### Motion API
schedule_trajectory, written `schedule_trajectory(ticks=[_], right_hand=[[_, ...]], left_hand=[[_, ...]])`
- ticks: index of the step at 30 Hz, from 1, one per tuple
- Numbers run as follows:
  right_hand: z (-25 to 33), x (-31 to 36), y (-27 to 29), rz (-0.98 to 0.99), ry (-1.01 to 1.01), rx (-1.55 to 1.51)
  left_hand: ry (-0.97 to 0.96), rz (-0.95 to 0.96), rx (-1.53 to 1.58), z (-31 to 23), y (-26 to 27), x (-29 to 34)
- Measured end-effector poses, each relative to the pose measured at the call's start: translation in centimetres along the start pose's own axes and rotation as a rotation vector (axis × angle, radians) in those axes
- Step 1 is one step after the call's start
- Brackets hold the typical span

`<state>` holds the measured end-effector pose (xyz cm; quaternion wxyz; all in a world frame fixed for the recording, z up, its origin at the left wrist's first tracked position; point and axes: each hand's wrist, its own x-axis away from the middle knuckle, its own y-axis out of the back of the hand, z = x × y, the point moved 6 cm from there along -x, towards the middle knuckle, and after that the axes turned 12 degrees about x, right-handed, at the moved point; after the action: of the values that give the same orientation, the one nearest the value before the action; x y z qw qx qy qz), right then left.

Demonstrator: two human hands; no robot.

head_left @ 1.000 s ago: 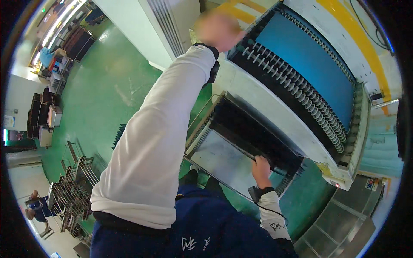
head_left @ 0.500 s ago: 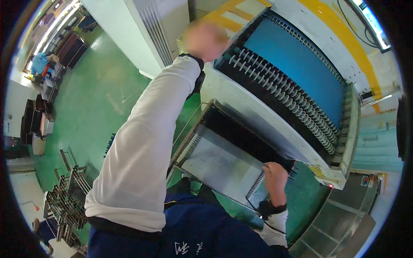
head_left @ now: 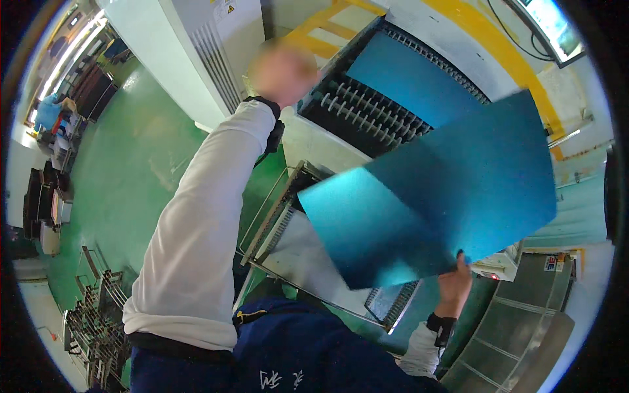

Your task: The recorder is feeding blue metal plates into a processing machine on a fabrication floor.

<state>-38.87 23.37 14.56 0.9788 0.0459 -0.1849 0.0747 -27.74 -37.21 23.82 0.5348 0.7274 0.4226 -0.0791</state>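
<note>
My right hand (head_left: 453,288) grips the lower edge of a large, glossy blue panel (head_left: 485,177), with the thumb on its upper face. The panel is tilted and hides part of the roller machine and the rack below it. At the left end of the roller machine (head_left: 327,147), my left arm reaches forward. My left hand (head_left: 282,73) is near the machine's left corner, and its fingers are too blurred to make out. Another blue panel (head_left: 406,75) lies on the machine's rollers (head_left: 377,111).
Below the machine stands a metal rack (head_left: 268,239) with toothed side strips and a pale panel (head_left: 304,252). A white cabinet (head_left: 177,52) rises at the left. Metal racks (head_left: 98,321) stand on the green floor at lower left; a grey slatted unit (head_left: 517,321) is at lower right.
My right hand has moved right from the rack, and the blue panel in it now spreads across the view. The panel on the rollers now shows farther left, as does my left hand.
</note>
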Motion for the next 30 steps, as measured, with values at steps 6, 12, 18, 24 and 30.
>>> schedule_trajectory(ticks=[6,12,18,24,30], right_hand=[[-1.4,2.3,-7.1,0.147,-0.174,-0.213],[-3.6,2.2,-12.3,0.258,-0.292,-0.45],[-3.3,1.6,-15.6,0.29,-0.286,-0.578],[-1.8,-1.8,-17.2,0.301,-0.271,-0.583],[-0.2,-4.4,-18.1,0.361,-0.164,-0.598]], left_hand=[[-0.01,-0.002,-0.037,-0.2,0.0,0.1],[0.011,0.012,0.0,-0.3,0.3,0.0],[0.016,0.014,-0.021,-0.6,0.4,0.0],[0.015,0.031,-0.049,-0.5,0.6,-0.1],[0.028,0.022,-0.032,-0.6,0.6,-0.1]])
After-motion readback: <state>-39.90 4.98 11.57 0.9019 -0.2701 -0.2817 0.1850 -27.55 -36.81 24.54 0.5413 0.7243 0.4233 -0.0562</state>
